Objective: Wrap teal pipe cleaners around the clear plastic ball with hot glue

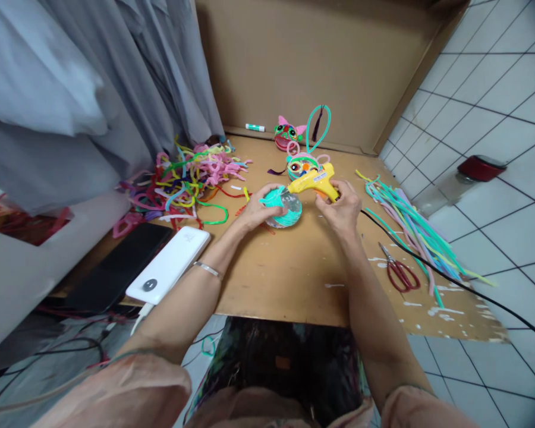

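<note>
My left hand [259,209] grips a round ball [289,217] partly wrapped in turquoise pipe cleaner, with a clear or silvery patch on its upper right. In my right hand [342,207] is a yellow hot glue gun [317,181], its nozzle pointing left at the ball's upper edge; I cannot tell whether the tip touches. Just behind the gun sits a decorated pipe-cleaner head [296,167] with pink ears and a tall turquoise loop [310,138]. A second head [286,135], red and green with pink ears, stands farther back.
A tangled pile of coloured pipe cleaners [191,172] lies left. Nearer are a white power bank [172,264] and a black phone-like slab [120,264]. Red-handled scissors [401,274], straight pipe cleaners [412,223] and a black cord [428,261] lie right. A glue stick [255,127] rests behind.
</note>
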Tool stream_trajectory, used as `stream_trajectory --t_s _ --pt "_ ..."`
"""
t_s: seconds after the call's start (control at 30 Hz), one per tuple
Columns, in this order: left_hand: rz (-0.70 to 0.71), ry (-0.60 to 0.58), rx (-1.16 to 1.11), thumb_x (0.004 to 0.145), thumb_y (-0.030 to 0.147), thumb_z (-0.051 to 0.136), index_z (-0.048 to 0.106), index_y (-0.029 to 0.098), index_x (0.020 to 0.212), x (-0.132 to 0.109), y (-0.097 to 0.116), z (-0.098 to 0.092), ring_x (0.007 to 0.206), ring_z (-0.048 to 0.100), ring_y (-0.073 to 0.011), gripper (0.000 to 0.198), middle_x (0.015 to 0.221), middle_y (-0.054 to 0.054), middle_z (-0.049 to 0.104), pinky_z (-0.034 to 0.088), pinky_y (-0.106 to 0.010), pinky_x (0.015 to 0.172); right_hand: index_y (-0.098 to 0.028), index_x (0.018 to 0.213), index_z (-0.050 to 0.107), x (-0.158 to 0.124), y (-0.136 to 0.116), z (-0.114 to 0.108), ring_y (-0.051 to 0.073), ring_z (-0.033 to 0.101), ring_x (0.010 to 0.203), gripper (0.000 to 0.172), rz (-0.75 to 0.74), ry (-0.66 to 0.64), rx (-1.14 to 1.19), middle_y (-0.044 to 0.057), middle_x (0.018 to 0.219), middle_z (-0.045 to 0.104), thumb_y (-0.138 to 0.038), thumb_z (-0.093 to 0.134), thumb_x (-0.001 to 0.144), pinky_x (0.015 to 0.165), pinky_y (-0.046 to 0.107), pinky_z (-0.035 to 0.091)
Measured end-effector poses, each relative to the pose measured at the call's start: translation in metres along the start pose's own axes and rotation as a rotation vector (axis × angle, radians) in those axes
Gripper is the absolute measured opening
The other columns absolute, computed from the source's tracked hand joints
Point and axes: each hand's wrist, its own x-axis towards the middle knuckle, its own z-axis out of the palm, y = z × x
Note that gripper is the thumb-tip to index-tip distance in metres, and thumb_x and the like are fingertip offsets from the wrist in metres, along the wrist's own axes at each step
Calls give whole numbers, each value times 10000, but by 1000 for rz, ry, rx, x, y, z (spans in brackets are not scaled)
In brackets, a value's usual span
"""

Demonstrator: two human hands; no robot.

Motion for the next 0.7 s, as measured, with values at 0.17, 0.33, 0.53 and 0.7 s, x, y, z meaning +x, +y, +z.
stream_trajectory --t_s 0.17,0.33,0.53,0.7 --pt "14 -2 30 556 370 722 590 167 1224 0 0 0 1017 600 -247 710 1072 -35 639 517 -339 901 -236 941 639 -1 -2 1 241 659 860 239 37 25 -54 58 942 710 -307 622 714 769 371 516" --pt "3 3 17 555 347 710 594 167 1234 1 -2 0 1040 607 -257 712 1088 -37 644 527 -354 921 -233 954 633 -1 -2 2 236 654 861 242 61 19 -56 60 947 698 -308 622 724 766 364 509" --pt "-16 -12 -28 553 349 714 579 171 1247 0 -1 0 996 619 -246 729 1092 -39 642 552 -348 865 -230 916 613 0 -2 0 246 641 843 237 59 -24 -39 56 914 687 -311 620 693 757 372 495" --pt "5 -27 -25 562 359 701 570 173 1242 0 0 1 960 623 -230 717 1103 -40 645 545 -337 856 -239 871 583 0 -2 0 249 639 839 216 67 10 -55 51 895 689 -322 631 677 739 371 489"
